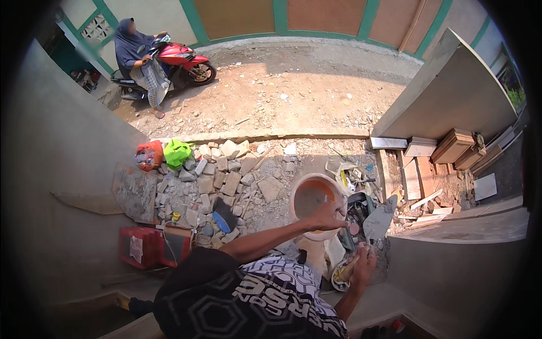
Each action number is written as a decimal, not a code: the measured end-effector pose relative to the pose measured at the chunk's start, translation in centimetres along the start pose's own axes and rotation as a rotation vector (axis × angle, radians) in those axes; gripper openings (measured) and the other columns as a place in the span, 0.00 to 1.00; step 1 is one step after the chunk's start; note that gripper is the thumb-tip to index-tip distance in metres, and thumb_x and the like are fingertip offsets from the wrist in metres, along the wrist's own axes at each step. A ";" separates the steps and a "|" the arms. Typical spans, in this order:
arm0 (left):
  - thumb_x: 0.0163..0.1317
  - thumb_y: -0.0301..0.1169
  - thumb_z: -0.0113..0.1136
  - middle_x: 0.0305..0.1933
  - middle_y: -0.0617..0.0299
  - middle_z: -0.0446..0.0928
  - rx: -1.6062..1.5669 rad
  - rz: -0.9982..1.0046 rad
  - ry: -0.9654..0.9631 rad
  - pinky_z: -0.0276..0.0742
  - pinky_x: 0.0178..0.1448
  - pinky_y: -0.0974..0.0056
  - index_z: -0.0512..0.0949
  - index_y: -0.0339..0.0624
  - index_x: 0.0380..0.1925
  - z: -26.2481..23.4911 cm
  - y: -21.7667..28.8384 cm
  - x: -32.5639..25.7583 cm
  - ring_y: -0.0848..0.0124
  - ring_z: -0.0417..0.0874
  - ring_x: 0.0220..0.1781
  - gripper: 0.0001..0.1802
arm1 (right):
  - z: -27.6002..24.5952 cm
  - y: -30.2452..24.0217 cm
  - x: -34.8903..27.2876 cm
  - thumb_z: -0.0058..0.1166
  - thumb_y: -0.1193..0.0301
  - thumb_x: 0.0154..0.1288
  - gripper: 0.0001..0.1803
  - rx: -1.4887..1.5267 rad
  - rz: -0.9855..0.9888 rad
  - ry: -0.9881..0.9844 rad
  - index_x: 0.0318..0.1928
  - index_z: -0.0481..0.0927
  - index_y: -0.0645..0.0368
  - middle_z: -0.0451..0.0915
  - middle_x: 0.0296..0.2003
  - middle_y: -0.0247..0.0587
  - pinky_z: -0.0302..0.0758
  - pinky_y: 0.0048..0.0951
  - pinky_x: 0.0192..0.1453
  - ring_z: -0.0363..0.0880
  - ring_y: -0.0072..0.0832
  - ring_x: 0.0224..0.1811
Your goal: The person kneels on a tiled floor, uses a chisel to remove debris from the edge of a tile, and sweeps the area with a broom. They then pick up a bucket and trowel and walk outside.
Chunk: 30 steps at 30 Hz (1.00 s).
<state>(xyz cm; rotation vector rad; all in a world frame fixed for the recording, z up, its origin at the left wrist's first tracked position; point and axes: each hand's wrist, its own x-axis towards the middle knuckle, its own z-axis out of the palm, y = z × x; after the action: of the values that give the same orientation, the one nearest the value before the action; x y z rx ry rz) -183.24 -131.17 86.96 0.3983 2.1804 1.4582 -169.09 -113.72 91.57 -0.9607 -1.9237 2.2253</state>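
A round, pale pink bucket [294, 199] with greyish contents stands among the rubble before me. My left hand [327, 218] reaches across to its near right rim and looks closed on it. Farther right and nearer my body is my right hand [363, 266], fingers curled in; what they hold is too small to make out. Just beyond those fingers lies a grey, flat, trowel-like blade [379, 221]; whether the hand grips it I cannot tell. Between bucket and blade sits an open dark bag [357, 210] of jumbled items.
Broken bricks and stones [228, 183] cover the ground, with a blue brush [224, 217] on them. Red boxes [138, 248] stand at left. Stacked boards [453, 146] and a large leaning panel [451, 90] are at right. Beyond, a person sits on a red motorbike [178, 59].
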 end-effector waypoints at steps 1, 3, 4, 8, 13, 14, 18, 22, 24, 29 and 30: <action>0.46 0.50 0.73 0.40 0.49 0.79 -0.007 -0.015 0.074 0.74 0.51 0.58 0.80 0.34 0.38 -0.5 -0.1 0.5 0.58 0.80 0.47 0.30 | 0.8 -0.4 0.7 0.50 0.70 0.68 0.07 0.008 0.004 -0.061 0.43 0.70 0.59 0.70 0.24 0.33 0.69 0.22 0.17 0.69 0.19 0.17; 0.46 0.52 0.73 0.42 0.46 0.79 -0.091 0.056 0.361 0.75 0.50 0.57 0.79 0.33 0.42 -1.2 0.2 1.5 0.58 0.81 0.47 0.34 | 2.4 -1.7 1.9 0.47 0.71 0.68 0.09 0.007 0.020 -0.172 0.46 0.68 0.58 0.70 0.24 0.34 0.70 0.24 0.18 0.69 0.20 0.18; 0.46 0.53 0.73 0.43 0.45 0.79 -0.136 0.061 0.489 0.75 0.50 0.57 0.79 0.33 0.45 -1.6 0.4 2.0 0.58 0.81 0.47 0.36 | 3.2 -2.7 2.6 0.47 0.71 0.68 0.09 0.030 0.062 -0.191 0.46 0.68 0.58 0.70 0.24 0.34 0.70 0.24 0.18 0.69 0.20 0.18; 0.54 0.54 0.68 0.43 0.54 0.81 -0.114 0.002 0.499 0.74 0.50 0.61 0.82 0.36 0.41 -3.8 2.1 4.0 0.66 0.80 0.46 0.30 | 6.5 -6.8 5.6 0.42 0.61 0.73 0.13 0.081 0.097 -0.313 0.47 0.67 0.57 0.69 0.23 0.35 0.69 0.24 0.17 0.69 0.22 0.17; 0.65 0.47 0.61 0.26 0.63 0.79 -0.306 -0.035 0.216 0.71 0.35 0.70 0.82 0.36 0.31 -6.7 4.6 6.6 0.76 0.78 0.29 0.22 | 11.0 -10.6 11.4 0.24 0.46 0.77 0.26 0.048 0.034 -0.465 0.51 0.62 0.55 0.71 0.23 0.38 0.67 0.24 0.16 0.69 0.23 0.15; 0.66 0.46 0.60 0.24 0.63 0.79 -0.368 -0.018 0.202 0.71 0.33 0.71 0.82 0.36 0.30 -7.0 5.1 7.3 0.76 0.78 0.26 0.22 | 11.9 -11.1 12.5 0.22 0.45 0.77 0.27 0.043 0.016 -0.472 0.51 0.61 0.55 0.73 0.25 0.40 0.67 0.23 0.17 0.70 0.23 0.16; 0.65 0.42 0.61 0.20 0.63 0.77 -0.617 -0.082 0.163 0.69 0.20 0.73 0.82 0.34 0.27 -8.6 7.2 10.2 0.77 0.76 0.17 0.19 | 14.6 -13.3 16.8 0.19 0.44 0.76 0.33 -0.090 -0.135 -0.576 0.67 0.51 0.57 0.77 0.35 0.49 0.73 0.25 0.24 0.76 0.26 0.23; 0.63 0.38 0.63 0.21 0.62 0.78 -0.686 -0.151 0.272 0.69 0.16 0.73 0.82 0.33 0.29 -10.2 9.4 13.4 0.77 0.76 0.16 0.16 | 16.0 -14.8 20.6 0.18 0.42 0.75 0.38 -0.200 -0.216 -0.615 0.74 0.41 0.52 0.75 0.43 0.49 0.76 0.24 0.29 0.77 0.26 0.26; 0.63 0.37 0.62 0.24 0.61 0.79 -0.696 -0.149 0.250 0.74 0.24 0.72 0.80 0.34 0.33 -11.4 10.2 14.9 0.77 0.79 0.22 0.15 | 15.9 -15.4 22.7 0.20 0.42 0.75 0.38 -0.020 -0.153 -0.676 0.75 0.42 0.53 0.77 0.43 0.50 0.78 0.26 0.34 0.79 0.27 0.29; 0.63 0.38 0.61 0.31 0.62 0.78 -0.627 -0.074 0.317 0.73 0.32 0.72 0.75 0.34 0.43 -13.6 10.8 20.6 0.78 0.78 0.29 0.18 | 13.3 -16.4 30.5 0.30 0.50 0.78 0.31 -0.057 -0.026 -0.493 0.70 0.56 0.56 0.82 0.33 0.46 0.79 0.24 0.37 0.82 0.26 0.34; 0.63 0.39 0.61 0.28 0.64 0.77 -0.658 -0.057 0.322 0.70 0.31 0.72 0.76 0.35 0.37 -14.1 10.8 22.0 0.79 0.76 0.27 0.15 | 13.9 -15.9 32.4 0.34 0.53 0.77 0.29 -0.181 -0.060 -0.540 0.69 0.58 0.57 0.82 0.33 0.45 0.79 0.25 0.38 0.82 0.27 0.34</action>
<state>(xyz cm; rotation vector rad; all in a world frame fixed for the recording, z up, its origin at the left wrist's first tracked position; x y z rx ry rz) -209.63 -127.23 96.27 -0.1364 1.7545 2.1990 -207.35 -108.73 92.98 -0.3135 -2.3525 2.4923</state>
